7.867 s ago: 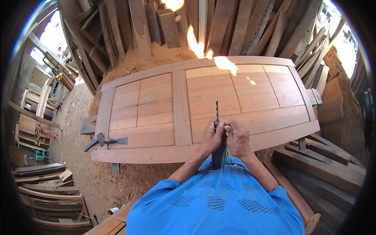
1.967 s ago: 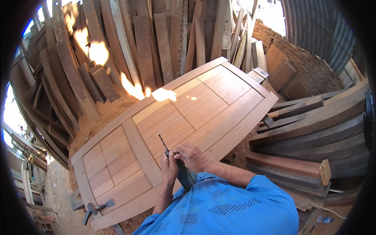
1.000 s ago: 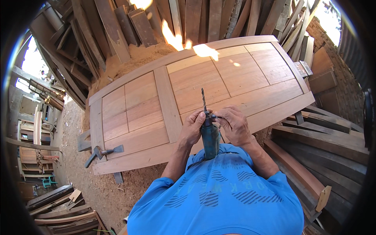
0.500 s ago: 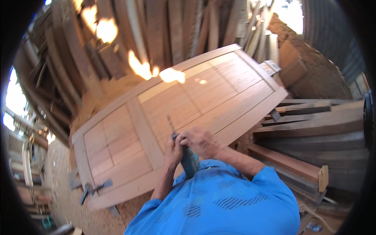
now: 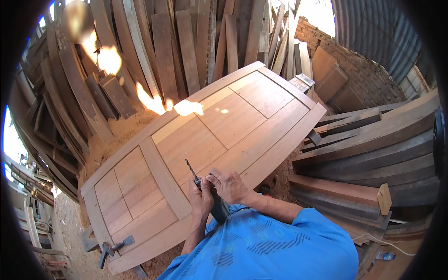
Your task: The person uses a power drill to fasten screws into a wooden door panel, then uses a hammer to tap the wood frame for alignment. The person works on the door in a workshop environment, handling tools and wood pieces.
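Gripping a drill [image 5: 212, 200], both hands [image 5: 219, 189] clamped on it, bit [image 5: 190, 168] over wooden door [image 5: 196, 140]

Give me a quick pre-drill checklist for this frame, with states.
1. Both hands on the dark power drill: left hand and right hand wrap it. Ok.
2. Spiral drill bit seated in the chuck: fingers are at the chuck; tightness cannot tell.
3. Bit on the mark: tip is raised above the panelled wooden door, no mark visible. Cannot tell.
4. Door secured: a metal bar clamp sits at the door's near left edge; its grip cannot tell.
5. Trigger finger position: hidden. Cannot tell.
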A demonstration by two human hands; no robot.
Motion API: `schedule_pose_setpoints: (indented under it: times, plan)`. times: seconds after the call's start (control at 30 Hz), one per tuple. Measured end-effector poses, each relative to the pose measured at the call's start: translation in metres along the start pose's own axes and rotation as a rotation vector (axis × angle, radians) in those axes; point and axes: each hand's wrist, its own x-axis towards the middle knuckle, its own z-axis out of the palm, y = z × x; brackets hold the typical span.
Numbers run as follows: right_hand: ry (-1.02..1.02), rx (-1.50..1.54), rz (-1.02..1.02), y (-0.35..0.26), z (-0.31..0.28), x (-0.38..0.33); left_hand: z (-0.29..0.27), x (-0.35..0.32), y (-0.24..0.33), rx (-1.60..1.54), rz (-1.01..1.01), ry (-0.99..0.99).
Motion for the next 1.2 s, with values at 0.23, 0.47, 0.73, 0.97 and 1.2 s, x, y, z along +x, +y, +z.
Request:
schedule_pose_setpoints:
  times: [0.23,0.47,0.73,0.97,1.2]
  plan:
    - [-0.033,-0.081,-0.331,-0.007,-0.013,0.008,-0.008,0.003,-0.006,-0.090,-0.009,-0.007]
    - [-0.031,-0.029,-0.346,-0.004,-0.016,0.020,-0.012,0.010,-0.006,-0.145,-0.022,-0.043]
    - [-0.001,-0.003,-0.080,-0.011,-0.006,0.010,-0.005,0.005,-0.005,-0.073,-0.021,-0.003]
    - [0.063,0.025,-0.042,-0.018,-0.005,0.003,-0.005,0.004,-0.011,-0.014,0.001,0.000]
    - [0.007,-0.007,0.055,-0.014,0.000,0.008,-0.004,0.004,0.001,0.006,-0.062,0.041]
